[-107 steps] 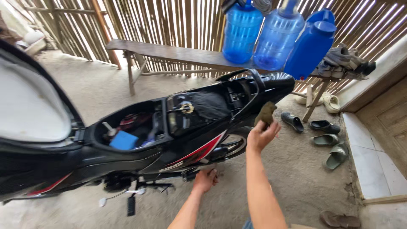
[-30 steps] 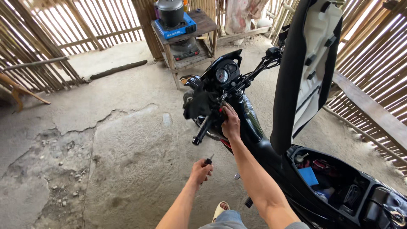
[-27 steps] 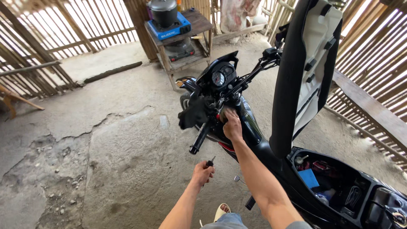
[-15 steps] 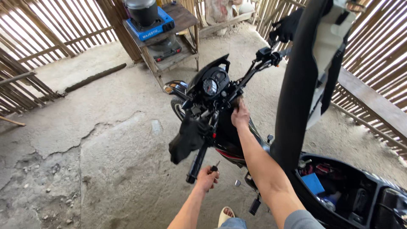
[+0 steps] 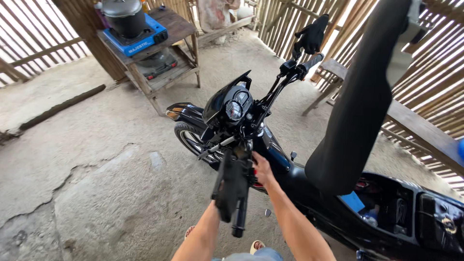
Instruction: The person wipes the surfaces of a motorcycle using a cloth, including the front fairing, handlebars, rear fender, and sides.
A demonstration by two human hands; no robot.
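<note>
Now the right hand (image 5: 261, 166) rests flat on the black motorbike (image 5: 270, 150), just under the handlebar (image 5: 270, 94), near the middle of the frame. It looks open, with the fingers lying on the body and not gripping anything. The left hand is hidden behind the near grip (image 5: 239, 215) and the dark glove (image 5: 231, 186) hanging over it, so I cannot tell if it is open or closed. The seat (image 5: 360, 96) stands tipped up at the right, and the storage box (image 5: 382, 205) under it is open at the lower right. A pot (image 5: 123, 12) sits on a blue stove (image 5: 133, 38) on the tabletop (image 5: 179, 26) at the upper left.
</note>
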